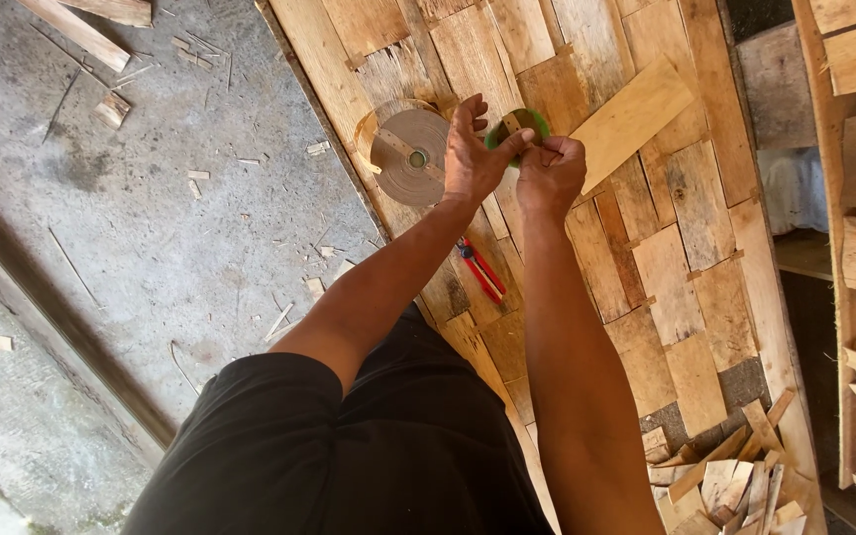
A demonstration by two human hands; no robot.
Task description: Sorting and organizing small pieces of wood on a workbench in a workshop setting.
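Wooden panel (666, 267) beneath both hands (512, 159) pinching green tape roll (527, 124).

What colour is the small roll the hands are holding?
The small roll is green, with a tan strip across it; it shows in the head view.

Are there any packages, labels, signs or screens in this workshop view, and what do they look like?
None show: no package, label, sign or screen.
Nearest to one: a small round green roll with a brown strip, held between both hands over the patchwork wooden panel.
Beside it: a large round brown tape roll, lying flat.
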